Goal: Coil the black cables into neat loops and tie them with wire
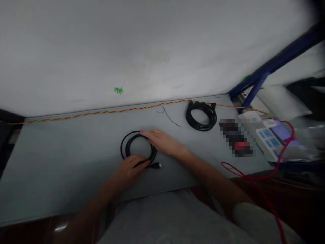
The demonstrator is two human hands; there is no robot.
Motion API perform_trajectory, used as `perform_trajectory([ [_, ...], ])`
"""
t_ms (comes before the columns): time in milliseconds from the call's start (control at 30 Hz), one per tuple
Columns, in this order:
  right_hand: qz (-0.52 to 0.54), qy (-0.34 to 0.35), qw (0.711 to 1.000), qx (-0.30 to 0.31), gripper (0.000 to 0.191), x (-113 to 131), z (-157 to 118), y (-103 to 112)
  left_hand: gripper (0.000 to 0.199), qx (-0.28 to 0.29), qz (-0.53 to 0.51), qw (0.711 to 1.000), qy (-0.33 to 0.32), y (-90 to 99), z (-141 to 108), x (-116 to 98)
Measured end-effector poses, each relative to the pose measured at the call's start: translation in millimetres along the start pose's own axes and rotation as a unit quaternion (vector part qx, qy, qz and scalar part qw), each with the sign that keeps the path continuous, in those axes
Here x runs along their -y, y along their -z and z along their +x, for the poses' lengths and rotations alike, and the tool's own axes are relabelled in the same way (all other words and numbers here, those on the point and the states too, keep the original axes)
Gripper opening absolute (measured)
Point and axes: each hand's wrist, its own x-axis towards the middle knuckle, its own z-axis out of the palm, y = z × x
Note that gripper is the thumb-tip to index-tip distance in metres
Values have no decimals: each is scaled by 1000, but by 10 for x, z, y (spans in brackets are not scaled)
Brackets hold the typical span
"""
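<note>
A coiled black cable lies on the grey bench top, with a small plug sticking out at its lower right. My left hand grips the lower edge of the coil. My right hand lies across its upper right side, fingers pressed on the loops. Part of the coil is hidden under both hands. A second black cable coil lies farther back, beyond my right hand.
A twisted red-and-yellow wire runs along the back of the bench by a white wall. A thin black wire lies near it. At the right are a blurred object, a device with a blue panel, a red cable, and a blue metal frame.
</note>
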Motion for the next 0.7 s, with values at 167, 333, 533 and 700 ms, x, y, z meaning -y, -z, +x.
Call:
perform_trajectory([
  [167,76,-20,995,-64,50,6,30,71,25,-93,-53,990,93,-289,-25,-143],
  [333,4,-110,989,-98,25,301,-346,152,22,-192,-17,955,225,-574,122,-448],
  [533,-43,-277,953,-118,33,778,-763,-133,18,-214,-146,882,393,-775,428,-596],
  [700,-48,-307,933,-180,37,819,-702,-288,36,-236,-237,866,372,-771,437,-552],
])
